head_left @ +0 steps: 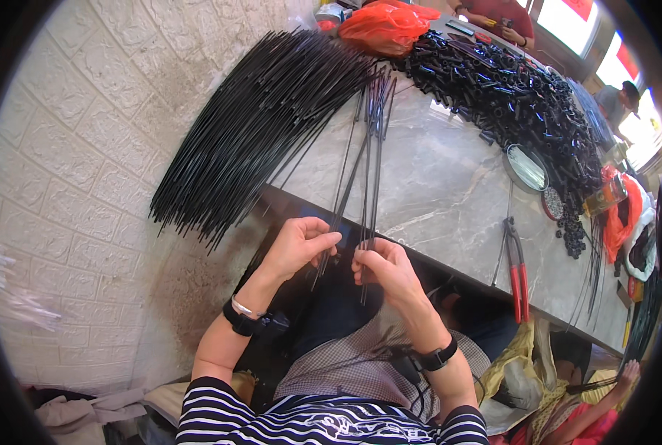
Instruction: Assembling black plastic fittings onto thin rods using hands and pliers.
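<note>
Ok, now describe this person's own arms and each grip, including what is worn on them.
Left grip and right grip are gloveless. The short sleeves are striped black and white. On the left sit a thin silver bracelet and a black wrist strap with a small dark box; on the right, a black wristband.

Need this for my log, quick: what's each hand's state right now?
Left hand: closed, pinching thin black rods between thumb and fingers.
Right hand: closed, pinching other black rods likewise.

Workshop: pliers (516, 271), heaped black parts (528, 111)
</note>
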Demonstrator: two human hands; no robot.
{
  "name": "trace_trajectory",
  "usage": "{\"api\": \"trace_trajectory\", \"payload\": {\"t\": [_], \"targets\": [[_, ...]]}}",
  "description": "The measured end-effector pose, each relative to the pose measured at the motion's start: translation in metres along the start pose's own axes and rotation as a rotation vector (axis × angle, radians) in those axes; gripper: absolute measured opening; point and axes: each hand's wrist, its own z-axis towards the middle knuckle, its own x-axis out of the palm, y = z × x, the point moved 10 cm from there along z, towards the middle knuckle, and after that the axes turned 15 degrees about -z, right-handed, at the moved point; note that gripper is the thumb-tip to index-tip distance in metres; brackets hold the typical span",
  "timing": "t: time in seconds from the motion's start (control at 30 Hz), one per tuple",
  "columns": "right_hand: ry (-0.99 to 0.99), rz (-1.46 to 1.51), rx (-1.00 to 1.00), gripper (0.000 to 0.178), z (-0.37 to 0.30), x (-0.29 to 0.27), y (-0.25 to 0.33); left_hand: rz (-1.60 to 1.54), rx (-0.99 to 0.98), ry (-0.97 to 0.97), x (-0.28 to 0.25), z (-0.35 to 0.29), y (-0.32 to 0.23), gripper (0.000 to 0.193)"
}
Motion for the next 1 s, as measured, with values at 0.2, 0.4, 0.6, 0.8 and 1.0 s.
{"api": "trace_trajectory", "payload": {"t": [0.2,0.4,0.6,0.8,1.0], "targets": [[-0.008,-0.041,-0.004,0.015,-0.004,-0.007,0.0,0.002,-0.015,0.033,0.012,0.002,0.006,0.02],[0.054,-0.455,-0.229,0.028,-0.01,0.008,0.011,0.083,0.047,0.095,0.042,0.009,0.023,0.024],[0.037,-0.448,-0.134,0.037,-0.026,-0.02,0.046,-0.049,-0.031,0.083,0.048,-0.001,0.009,0.021],[-0.039,0.206,-0.163,0.035,0.022,-0.03,0.06,-0.035,-0.107,0.243,0.083,-0.019,-0.007,0.025],[-0.036,0.382,-0.105,0.021,0.044,-0.045,0.074,1.118,0.236,0.343,0.09,0.006,-0.079,0.03]]}}
